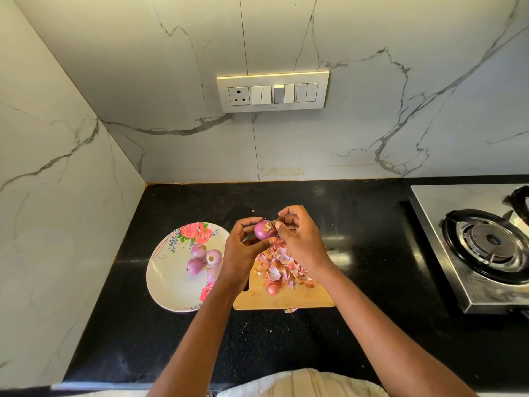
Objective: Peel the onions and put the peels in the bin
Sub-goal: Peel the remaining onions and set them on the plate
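Left hand (243, 247) covers near side of held onion (264, 230) and part of plate (169, 270). Right forearm hides cutting board (286, 296) corner. Stove (486, 245) cut off at right edge. Small piece (273, 288) below peel pile: possibly unpeeled onion.

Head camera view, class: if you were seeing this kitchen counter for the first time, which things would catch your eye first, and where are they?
First, the purple onion held up between the left hand and the right hand, above the wooden cutting board. Next, the heap of pink peels on that board, and the flowered plate to its left holding several onions. A gas stove sits at the far right of the black counter.
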The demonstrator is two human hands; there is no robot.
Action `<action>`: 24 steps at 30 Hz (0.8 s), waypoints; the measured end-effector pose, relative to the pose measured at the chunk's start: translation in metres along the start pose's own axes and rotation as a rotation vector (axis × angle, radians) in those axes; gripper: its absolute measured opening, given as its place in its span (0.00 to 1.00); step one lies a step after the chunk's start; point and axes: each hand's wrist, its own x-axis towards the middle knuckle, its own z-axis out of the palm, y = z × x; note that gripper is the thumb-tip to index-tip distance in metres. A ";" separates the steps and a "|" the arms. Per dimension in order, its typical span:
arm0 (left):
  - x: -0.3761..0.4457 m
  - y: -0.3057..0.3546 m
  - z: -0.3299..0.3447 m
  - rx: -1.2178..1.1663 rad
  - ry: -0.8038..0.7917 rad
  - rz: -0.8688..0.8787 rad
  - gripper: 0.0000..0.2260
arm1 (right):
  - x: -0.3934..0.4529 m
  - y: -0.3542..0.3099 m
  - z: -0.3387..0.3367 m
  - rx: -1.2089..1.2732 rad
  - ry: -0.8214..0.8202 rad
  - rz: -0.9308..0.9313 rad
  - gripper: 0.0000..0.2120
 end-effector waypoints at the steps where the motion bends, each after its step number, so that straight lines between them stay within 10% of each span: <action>1: 0.000 -0.001 0.000 0.005 0.013 0.003 0.21 | -0.001 -0.001 0.000 0.013 -0.013 0.001 0.10; 24: -0.005 0.018 -0.002 -0.131 -0.133 -0.191 0.17 | 0.001 -0.008 -0.006 0.031 -0.036 -0.139 0.08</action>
